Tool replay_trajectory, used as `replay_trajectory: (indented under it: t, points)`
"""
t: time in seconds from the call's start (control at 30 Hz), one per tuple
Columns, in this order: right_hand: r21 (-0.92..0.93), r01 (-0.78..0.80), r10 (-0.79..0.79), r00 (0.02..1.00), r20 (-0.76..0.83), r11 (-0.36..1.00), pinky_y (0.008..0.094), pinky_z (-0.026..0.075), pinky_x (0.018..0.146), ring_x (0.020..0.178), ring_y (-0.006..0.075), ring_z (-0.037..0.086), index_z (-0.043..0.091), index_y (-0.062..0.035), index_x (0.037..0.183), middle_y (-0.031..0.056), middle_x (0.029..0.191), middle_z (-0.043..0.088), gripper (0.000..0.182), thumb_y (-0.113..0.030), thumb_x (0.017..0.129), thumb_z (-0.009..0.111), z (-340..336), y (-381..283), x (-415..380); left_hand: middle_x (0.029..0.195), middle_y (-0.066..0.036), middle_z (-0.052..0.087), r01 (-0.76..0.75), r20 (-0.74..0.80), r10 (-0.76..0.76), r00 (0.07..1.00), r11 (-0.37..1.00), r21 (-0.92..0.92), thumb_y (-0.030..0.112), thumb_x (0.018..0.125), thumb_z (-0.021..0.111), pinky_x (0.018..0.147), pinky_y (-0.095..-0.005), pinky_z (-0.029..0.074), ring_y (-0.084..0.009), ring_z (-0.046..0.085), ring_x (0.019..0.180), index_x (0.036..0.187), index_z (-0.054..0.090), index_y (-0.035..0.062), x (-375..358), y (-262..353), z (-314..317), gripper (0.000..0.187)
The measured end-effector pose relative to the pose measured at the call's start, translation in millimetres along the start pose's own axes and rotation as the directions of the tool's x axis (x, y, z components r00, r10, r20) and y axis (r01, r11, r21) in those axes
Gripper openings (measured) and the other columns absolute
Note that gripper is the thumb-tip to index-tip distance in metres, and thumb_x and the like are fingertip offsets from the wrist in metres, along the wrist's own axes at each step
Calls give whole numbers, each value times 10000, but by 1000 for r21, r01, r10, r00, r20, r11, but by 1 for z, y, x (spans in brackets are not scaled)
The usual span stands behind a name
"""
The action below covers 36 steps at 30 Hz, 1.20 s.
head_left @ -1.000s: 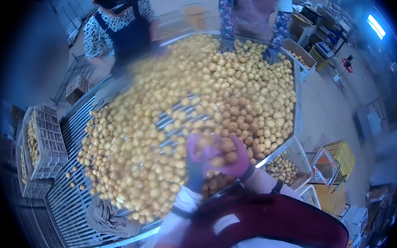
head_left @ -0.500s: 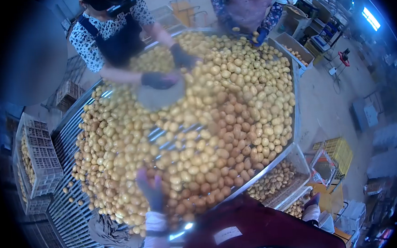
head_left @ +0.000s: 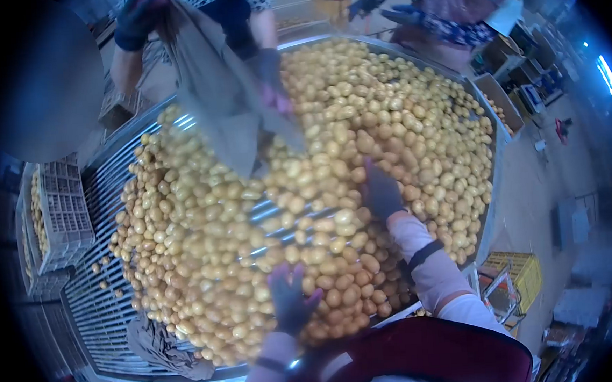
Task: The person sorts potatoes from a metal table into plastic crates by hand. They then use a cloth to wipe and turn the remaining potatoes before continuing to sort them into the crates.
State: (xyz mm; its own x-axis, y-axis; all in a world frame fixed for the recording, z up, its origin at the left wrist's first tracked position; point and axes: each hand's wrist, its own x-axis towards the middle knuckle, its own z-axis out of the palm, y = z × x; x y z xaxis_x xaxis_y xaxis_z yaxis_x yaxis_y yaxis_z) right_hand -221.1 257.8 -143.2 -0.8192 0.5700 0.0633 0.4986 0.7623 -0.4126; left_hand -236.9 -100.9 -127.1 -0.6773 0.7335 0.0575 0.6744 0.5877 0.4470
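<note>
Potatoes [head_left: 346,281] lie heaped over a slatted metal sorting table [head_left: 92,298]. My left hand [head_left: 292,302], in a grey glove with pinkish fingertips, is at the near side of the heap, fingers spread and nothing held. Farther out to the right, my gloved right hand [head_left: 384,192] reaches onto the heap with a finger stretched out; its other fingers are partly hidden. Across the table, a co-worker's raised hand [head_left: 134,23] grips a grey-brown cloth [head_left: 222,84] that hangs over the potatoes. That person's other hand [head_left: 271,81] is beside the cloth.
A crumpled grey cloth [head_left: 163,347] lies on the slats at the near left. Crates of potatoes [head_left: 65,213] stand left of the table. At far right are a cardboard box [head_left: 501,109] and a yellow crate [head_left: 520,276]. Another person [head_left: 449,14] stands behind the far edge.
My right hand has come from low at the right onto the heap, and my left hand has shifted right. The co-worker has lifted a cloth; the second person's hands are off the potatoes.
</note>
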Motion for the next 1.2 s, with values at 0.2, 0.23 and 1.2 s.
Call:
replay_trajectory:
  t: [0.2,0.23,1.2]
  points:
    - [-35,-246,248,948,197,969,466,511,903,1105,393,619,287,-75,1540,223,1271,615,805,-205,840,661,-4,-13,39,1421,-236,423,111,124,-104,987,992,-55,505,749,772,1120,-643,254,-471,379,1329,1403,487,120,16,11,-11,811]
    - [-7,-262,258,943,210,965,465,513,894,1097,390,624,280,-81,1545,222,1263,621,825,-216,834,675,-4,-13,35,1426,-231,423,122,161,-110,981,991,-63,499,752,773,1121,-645,249,-469,378,1332,1409,482,116,28,16,-18,814]
    - [14,396,-381,892,-243,918,464,465,868,962,360,586,632,-25,1037,169,987,622,200,-142,906,537,32,-76,-49,1536,-216,378,556,-520,-471,712,831,8,385,905,655,1188,-582,180,-415,331,1428,1463,457,73,-140,-104,-57,670]
